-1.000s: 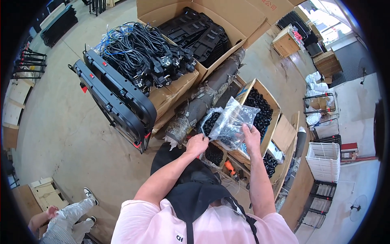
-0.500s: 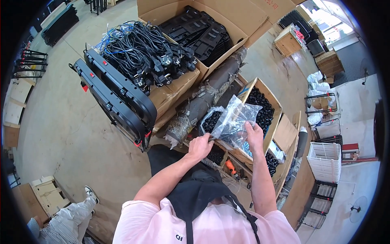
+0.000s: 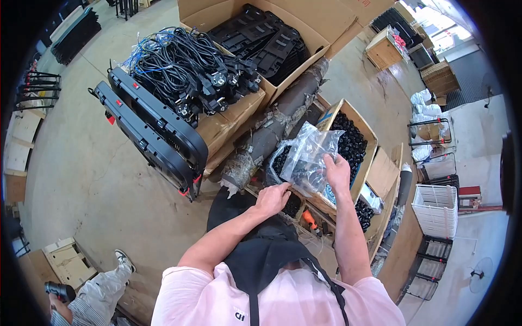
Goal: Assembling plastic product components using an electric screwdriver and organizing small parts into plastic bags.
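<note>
A clear plastic bag (image 3: 307,157) spreads between my hands, above bins of small black parts. My right hand (image 3: 338,174) pinches its right side, thumb on top. At the bag's lower left edge, my left hand (image 3: 273,199) is closed, its fingertips against the plastic. What lies inside the bag is hard to make out through the glare. Behind it is a wooden box (image 3: 371,136) filled with black knob-like parts (image 3: 350,142). To the left, partly covered by the bag, sits a plastic-lined container (image 3: 273,169) of smaller black pieces.
An orange-handled tool (image 3: 310,218) lies near my right forearm. A wrapped roll (image 3: 272,127) runs behind the bins. Farther left are a heap of black power cables (image 3: 187,70), two black machine frames (image 3: 147,136) and a carton of black panels (image 3: 326,49). A person (image 3: 98,296) is at lower left.
The bag has been tilted flatter and shifted slightly left, with my right hand moving along. My left hand has shifted slightly right. At lower left, the other person's hand now shows a black object.
</note>
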A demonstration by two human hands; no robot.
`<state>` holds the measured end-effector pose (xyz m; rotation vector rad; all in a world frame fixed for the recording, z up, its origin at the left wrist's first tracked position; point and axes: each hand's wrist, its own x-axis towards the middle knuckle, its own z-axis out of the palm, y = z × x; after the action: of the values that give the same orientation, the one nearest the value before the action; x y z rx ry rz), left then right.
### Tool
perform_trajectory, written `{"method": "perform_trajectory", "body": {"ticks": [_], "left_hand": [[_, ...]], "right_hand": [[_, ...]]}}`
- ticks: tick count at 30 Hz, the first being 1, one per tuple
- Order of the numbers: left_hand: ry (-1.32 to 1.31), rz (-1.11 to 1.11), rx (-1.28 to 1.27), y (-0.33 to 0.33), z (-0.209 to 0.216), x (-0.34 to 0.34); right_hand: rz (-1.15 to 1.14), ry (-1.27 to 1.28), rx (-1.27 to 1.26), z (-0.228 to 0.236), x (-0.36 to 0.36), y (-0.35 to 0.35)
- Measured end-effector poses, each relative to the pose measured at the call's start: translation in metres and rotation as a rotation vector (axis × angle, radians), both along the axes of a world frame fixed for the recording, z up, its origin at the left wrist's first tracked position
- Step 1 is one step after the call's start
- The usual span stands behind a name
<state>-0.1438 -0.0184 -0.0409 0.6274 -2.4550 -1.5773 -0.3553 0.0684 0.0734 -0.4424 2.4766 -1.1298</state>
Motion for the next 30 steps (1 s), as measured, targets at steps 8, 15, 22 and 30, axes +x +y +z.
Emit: {"method": "perform_trajectory", "body": {"ticks": [8, 15, 22, 30], "left_hand": [[0.021, 0.020, 0.024, 0.001, 0.010, 0.001], [-0.126, 0.030, -0.036, 0.002, -0.003, -0.009], [0.028, -0.022, -0.153, 0.000, -0.012, -0.009], [-0.039, -0.078, -0.097, 0.012, -0.008, -0.011]], "right_hand": [[-0.002, 0.023, 0.007, 0.002, 0.001, -0.001], [0.025, 0.095, 0.149, 0.012, 0.002, -0.004], [0.100, 0.203, 0.214, 0.022, 0.003, -0.013], [0.139, 0.238, 0.178, 0.038, 0.012, -0.027]]}}
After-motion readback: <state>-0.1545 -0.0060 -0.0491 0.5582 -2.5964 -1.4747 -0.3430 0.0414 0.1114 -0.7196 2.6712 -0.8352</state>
